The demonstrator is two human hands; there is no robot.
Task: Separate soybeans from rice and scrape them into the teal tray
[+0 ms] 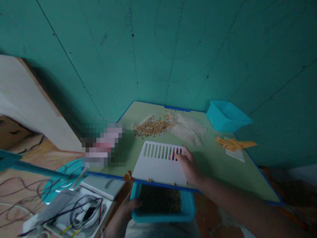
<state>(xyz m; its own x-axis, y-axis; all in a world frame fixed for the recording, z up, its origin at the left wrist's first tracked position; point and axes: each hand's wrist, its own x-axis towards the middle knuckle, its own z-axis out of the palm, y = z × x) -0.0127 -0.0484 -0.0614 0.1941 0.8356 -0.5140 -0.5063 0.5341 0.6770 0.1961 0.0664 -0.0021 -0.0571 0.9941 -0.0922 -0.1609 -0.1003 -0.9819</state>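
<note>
My right hand (190,165) is closed on the right end of a white slotted plastic board (158,170), its fingers through or behind the slots. The board lies near the front edge of the pale green table (215,172), with a few loose beans along its lower edge. Just below that edge is a blue plastic basin (163,217) holding many small dark and yellowish grains (160,198). My left hand (130,205) grips the basin's left rim. Beyond the board lie a heap of yellow beans (155,127) and a spread of white rice-like grains (189,129), touching each other.
A second blue basin (226,117) stands at the table's back right. Nearer lies an orange cloth or glove (234,144) over a white flat piece (236,154). A blurred pinkish patch (104,145) is at left. Cables and a white box (86,211) sit on the lower left.
</note>
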